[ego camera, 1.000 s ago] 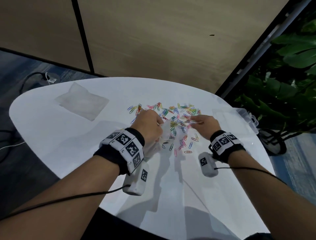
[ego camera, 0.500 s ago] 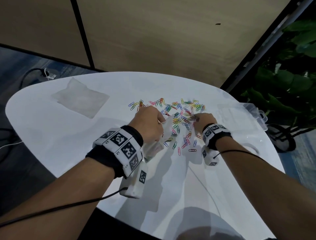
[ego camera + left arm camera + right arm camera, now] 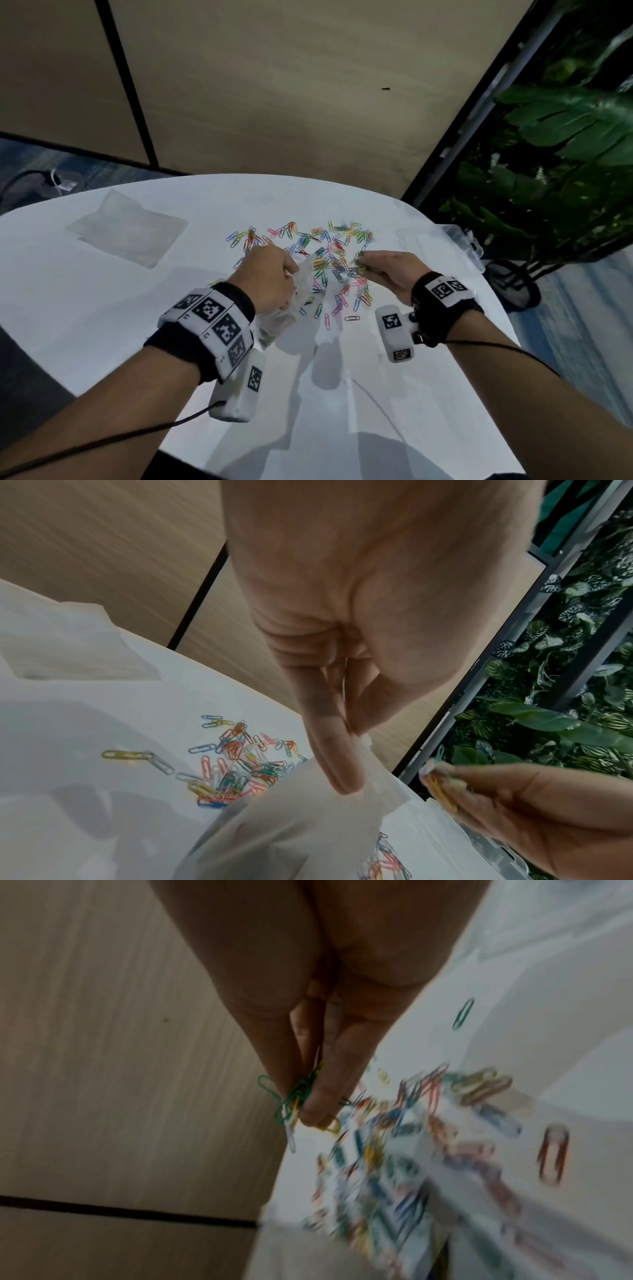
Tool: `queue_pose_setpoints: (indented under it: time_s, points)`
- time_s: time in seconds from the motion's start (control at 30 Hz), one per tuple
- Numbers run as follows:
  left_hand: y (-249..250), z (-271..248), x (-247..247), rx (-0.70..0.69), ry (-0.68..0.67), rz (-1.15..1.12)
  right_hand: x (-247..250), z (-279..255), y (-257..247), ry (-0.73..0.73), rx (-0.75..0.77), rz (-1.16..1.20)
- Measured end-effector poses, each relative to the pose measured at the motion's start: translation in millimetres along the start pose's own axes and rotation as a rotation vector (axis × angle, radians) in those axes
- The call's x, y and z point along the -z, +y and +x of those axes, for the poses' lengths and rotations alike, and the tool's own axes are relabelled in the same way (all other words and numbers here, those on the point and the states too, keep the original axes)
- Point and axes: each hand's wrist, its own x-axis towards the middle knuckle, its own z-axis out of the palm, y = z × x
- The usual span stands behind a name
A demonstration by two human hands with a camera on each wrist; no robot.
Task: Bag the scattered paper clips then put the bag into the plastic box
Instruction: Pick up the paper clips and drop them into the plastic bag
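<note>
Several coloured paper clips [image 3: 322, 253] lie scattered in the middle of the white table [image 3: 102, 308]. My left hand [image 3: 270, 277] pinches the rim of a clear plastic bag [image 3: 287, 308], thumb on the film [image 3: 342, 764], and the bag [image 3: 294, 831] hangs below it with some clips inside. My right hand [image 3: 380, 267] pinches a small bunch of clips [image 3: 294, 1102] between thumb and fingertips, just right of the bag's mouth. The bunch [image 3: 441, 791] is lifted off the table. A clear plastic box [image 3: 466, 240] stands at the table's right edge.
A stack of clear bags [image 3: 130, 233] lies at the table's far left. Green plants [image 3: 548, 154] stand beyond the right edge, and a wooden wall panel [image 3: 308, 85] rises behind the table. Cables run from both wristbands.
My right hand drew back from the pile towards me and lifted with a pinch of clips. The left hand stays on the bag's rim.
</note>
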Motion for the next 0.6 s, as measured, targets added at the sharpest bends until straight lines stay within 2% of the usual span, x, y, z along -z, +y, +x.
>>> queue_pose_setpoints:
  time_s: [0.1, 0.2, 0.33, 0.47, 0.57, 0.6]
  points:
    - [2, -2, -2, 0.0, 0.003, -0.009, -27, -34, -8, -0.156, -0.053, 0.128]
    - [5, -4, -3, 0.0, 0.021, -0.032, -52, -49, 1, -0.203, -0.069, 0.07]
    - [8, -5, -5, 0.011, 0.015, -0.071, -79, -51, 21, -0.105, 0.062, -0.253]
    - [5, -4, -4, -0.002, 0.036, -0.063, -93, -49, 30, -0.119, 0.176, -0.455]
    - [2, -3, -2, 0.008, 0.021, -0.081, -97, -52, 29, -0.096, 0.36, -0.782]
    - [1, -3, -1, 0.01, 0.014, -0.086, -97, -52, 28, -0.127, 0.427, -0.902]
